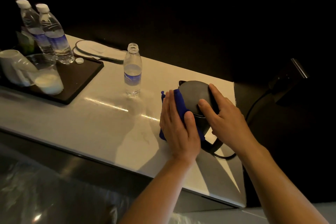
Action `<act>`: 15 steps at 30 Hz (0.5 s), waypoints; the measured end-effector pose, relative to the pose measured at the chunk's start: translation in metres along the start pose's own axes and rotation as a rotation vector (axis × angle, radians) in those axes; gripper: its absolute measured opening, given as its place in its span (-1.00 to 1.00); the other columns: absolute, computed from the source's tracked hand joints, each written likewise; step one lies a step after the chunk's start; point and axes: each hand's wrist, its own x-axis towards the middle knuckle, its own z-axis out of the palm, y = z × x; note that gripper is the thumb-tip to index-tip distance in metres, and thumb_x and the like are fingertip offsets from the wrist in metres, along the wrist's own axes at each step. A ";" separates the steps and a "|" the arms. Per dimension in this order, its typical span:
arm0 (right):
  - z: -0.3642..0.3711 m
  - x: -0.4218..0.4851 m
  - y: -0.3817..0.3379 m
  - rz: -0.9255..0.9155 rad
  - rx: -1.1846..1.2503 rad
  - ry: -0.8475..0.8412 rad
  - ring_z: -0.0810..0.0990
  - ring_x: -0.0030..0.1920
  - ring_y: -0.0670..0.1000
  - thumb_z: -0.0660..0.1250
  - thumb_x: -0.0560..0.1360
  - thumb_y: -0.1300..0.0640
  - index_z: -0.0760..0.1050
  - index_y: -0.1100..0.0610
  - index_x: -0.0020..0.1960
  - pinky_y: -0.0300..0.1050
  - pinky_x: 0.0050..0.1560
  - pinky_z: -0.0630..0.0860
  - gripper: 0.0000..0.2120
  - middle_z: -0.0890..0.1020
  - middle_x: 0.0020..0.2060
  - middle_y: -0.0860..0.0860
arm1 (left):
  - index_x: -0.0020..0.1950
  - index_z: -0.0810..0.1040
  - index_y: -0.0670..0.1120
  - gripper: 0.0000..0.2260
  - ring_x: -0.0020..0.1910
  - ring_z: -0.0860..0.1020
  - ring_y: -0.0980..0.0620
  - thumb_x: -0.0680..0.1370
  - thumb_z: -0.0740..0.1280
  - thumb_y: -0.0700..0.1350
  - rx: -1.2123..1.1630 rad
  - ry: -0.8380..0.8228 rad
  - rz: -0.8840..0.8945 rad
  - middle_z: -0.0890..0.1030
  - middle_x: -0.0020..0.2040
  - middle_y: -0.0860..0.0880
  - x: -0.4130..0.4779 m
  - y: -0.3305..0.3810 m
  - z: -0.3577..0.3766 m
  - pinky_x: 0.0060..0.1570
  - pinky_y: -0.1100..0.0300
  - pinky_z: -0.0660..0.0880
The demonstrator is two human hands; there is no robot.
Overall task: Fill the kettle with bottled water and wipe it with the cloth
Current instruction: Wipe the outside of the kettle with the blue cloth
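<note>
A dark kettle (pixel 192 92) with its lid closed stands on the pale countertop (pixel 101 120) at the right. My left hand (pixel 179 129) presses a blue cloth (pixel 179 102) flat against the kettle's left side. Over the lid and handle lies my right hand (pixel 223 114), with its fingers on the top. An uncapped water bottle (pixel 132 71), partly filled, stands left of the kettle. Its white cap (pixel 79 60) lies on the black tray.
At the far left a black tray (pixel 80 80) holds two sealed water bottles (pixel 49 32), a glass (pixel 47 74) and white cups (pixel 11 65). A black cord (pixel 254 103) runs from the kettle's base to the dark right side. The counter edge is near.
</note>
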 end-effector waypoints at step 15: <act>0.012 0.003 0.003 0.015 -0.027 0.031 0.44 0.04 -0.04 -0.02 0.60 -0.39 -0.05 -0.18 0.66 -0.16 -0.13 0.37 -0.30 0.47 0.36 0.07 | 0.14 0.68 0.13 -0.56 0.09 0.64 0.12 0.57 0.09 0.27 -0.476 -0.299 -0.558 0.72 0.06 0.03 0.054 -0.024 -0.027 0.07 0.19 0.55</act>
